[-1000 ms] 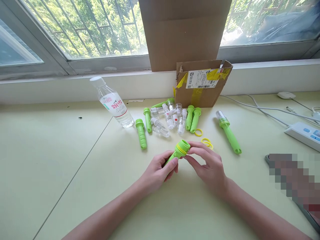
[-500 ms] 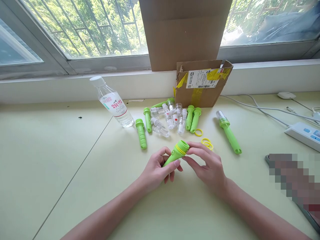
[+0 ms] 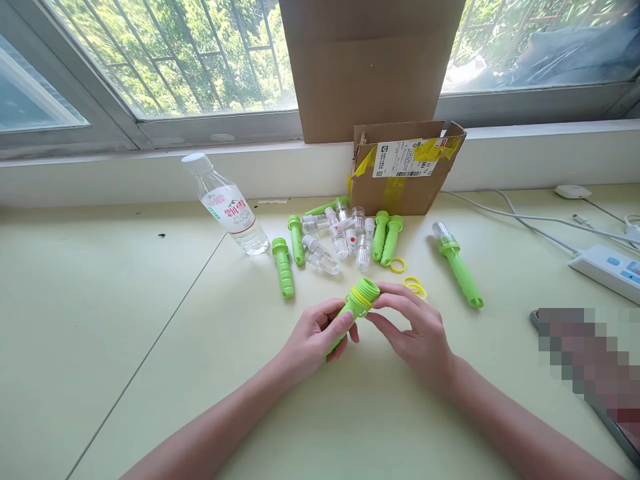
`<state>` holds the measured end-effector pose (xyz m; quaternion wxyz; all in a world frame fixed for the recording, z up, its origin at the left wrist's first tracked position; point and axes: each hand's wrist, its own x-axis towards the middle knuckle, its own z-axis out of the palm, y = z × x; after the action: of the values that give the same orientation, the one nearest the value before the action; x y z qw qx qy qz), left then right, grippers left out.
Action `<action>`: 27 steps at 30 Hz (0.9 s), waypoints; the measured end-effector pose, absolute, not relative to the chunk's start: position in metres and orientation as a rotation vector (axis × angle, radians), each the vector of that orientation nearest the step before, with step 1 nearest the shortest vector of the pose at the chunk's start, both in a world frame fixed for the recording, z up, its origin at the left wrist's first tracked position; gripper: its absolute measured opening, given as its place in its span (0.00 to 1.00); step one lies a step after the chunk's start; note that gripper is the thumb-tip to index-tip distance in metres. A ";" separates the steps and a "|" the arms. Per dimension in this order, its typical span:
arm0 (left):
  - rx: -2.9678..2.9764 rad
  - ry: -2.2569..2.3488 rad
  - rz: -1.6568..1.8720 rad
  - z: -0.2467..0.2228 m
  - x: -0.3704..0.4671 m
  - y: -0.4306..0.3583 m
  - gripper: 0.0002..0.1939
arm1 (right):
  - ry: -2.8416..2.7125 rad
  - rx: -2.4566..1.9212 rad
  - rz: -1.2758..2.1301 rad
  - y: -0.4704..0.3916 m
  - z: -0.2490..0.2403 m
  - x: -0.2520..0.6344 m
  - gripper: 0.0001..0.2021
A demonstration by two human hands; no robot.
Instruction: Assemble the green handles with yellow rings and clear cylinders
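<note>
My left hand point(image 3: 319, 333) is wrapped round a green threaded tube point(image 3: 356, 305), tilted with its open end up and to the right. A yellow ring point(image 3: 361, 297) sits around the tube just below the threads. The fingertips of my right hand point(image 3: 417, 330) touch the ring end of the tube from the right, thumb below and fingers above. Whether they pinch the ring or only the rim is too small to tell. Beyond my right hand lie loose yellow rings point(image 3: 414, 287), and another yellow ring point(image 3: 397, 265) is nearer the green tubes point(image 3: 391, 241).
Clear plastic caps point(image 3: 321, 259) and more green tubes point(image 3: 283, 268) lie behind my hands. A water bottle point(image 3: 235, 212) leans at left, a cardboard box point(image 3: 405, 190) is behind. Rightward are an assembled green piece point(image 3: 459, 267), a power strip point(image 3: 613, 267) and a blurred phone point(image 3: 590, 373).
The green tube has turned slightly in my left hand, its side slots now showing more. My left fingers have shifted along it; my right hand has barely moved.
</note>
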<state>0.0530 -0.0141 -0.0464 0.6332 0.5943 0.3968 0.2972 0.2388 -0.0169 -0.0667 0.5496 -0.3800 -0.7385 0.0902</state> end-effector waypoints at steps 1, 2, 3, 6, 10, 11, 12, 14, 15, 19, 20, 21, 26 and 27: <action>1.359 0.912 0.673 -0.047 0.053 -0.014 0.17 | -1.751 -0.904 0.215 -0.017 -0.067 0.239 0.09; 1.355 0.922 0.664 -0.047 0.052 -0.015 0.16 | -1.753 -0.904 0.212 -0.017 -0.068 0.239 0.09; 1.347 0.936 0.655 -0.048 0.052 -0.016 0.16 | -1.754 -0.901 0.208 -0.017 -0.068 0.238 0.09; 1.320 0.996 0.635 -0.049 0.052 -0.017 0.16 | -1.755 -0.877 0.192 -0.017 -0.069 0.237 0.09; 1.305 1.012 0.647 -0.051 0.052 -0.017 0.17 | -1.754 -0.866 0.178 -0.016 -0.068 0.238 0.09; 1.299 1.001 0.656 -0.051 0.052 -0.016 0.16 | -1.756 -0.868 0.175 -0.016 -0.068 0.238 0.09; 1.290 0.988 0.665 -0.052 0.053 -0.016 0.16 | -1.756 -0.868 0.173 -0.016 -0.068 0.238 0.09; 1.271 0.965 0.680 -0.052 0.053 -0.014 0.16 | -1.755 -0.873 0.176 -0.017 -0.068 0.239 0.09; 1.266 0.956 0.685 -0.053 0.053 -0.014 0.15 | -1.753 -0.878 0.179 -0.017 -0.069 0.239 0.09; 1.274 0.927 0.696 -0.052 0.053 -0.012 0.13 | -1.747 -0.892 0.193 -0.017 -0.070 0.239 0.10; 1.278 0.917 0.701 -0.052 0.053 -0.012 0.13 | -1.748 -0.890 0.194 -0.017 -0.070 0.240 0.10; 1.281 0.909 0.706 -0.051 0.053 -0.012 0.14 | -1.748 -0.887 0.195 -0.017 -0.071 0.240 0.10; 1.314 0.915 0.715 -0.051 0.053 -0.013 0.16 | -1.759 -0.887 0.211 -0.018 -0.072 0.241 0.12; 1.321 0.921 0.713 -0.050 0.054 -0.013 0.17 | -1.758 -0.887 0.213 -0.018 -0.072 0.241 0.12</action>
<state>0.0537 -0.0129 -0.0505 0.6367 0.5785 0.4031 0.3123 0.2411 -0.0183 -0.0722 0.5484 -0.3745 -0.7422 0.0900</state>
